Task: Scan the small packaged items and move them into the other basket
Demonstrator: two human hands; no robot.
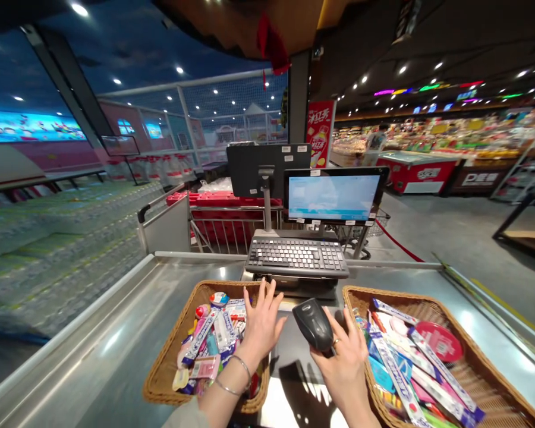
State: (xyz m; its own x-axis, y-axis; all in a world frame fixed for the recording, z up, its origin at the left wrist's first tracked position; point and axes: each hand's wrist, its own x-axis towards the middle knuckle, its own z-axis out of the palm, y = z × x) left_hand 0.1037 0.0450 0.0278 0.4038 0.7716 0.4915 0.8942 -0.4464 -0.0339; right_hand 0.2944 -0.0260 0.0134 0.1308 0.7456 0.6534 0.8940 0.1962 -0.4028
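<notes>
My right hand (345, 362) grips a black barcode scanner (312, 324) above the metal counter, between two wicker baskets. My left hand (264, 318) is empty, its fingers spread over the right rim of the left basket (160, 368); whether it touches the rim I cannot tell. Several candy sticks and small colourful packets lie in that basket, among them a long white-and-blue candy stick (200, 337). The right basket (499, 380) holds more such sticks, such as a white-and-purple candy stick (395, 374), and a round red pack (439, 343). My right forearm hides part of its near left side.
Behind the baskets stand a black keyboard (298, 254), a lit screen (334, 197) and a second monitor (267, 169) seen from behind. A metal counter (111, 356) with raised edges surrounds the baskets. Shopping carts (223, 229) stand beyond it; stacked bottle packs (62, 249) are at left.
</notes>
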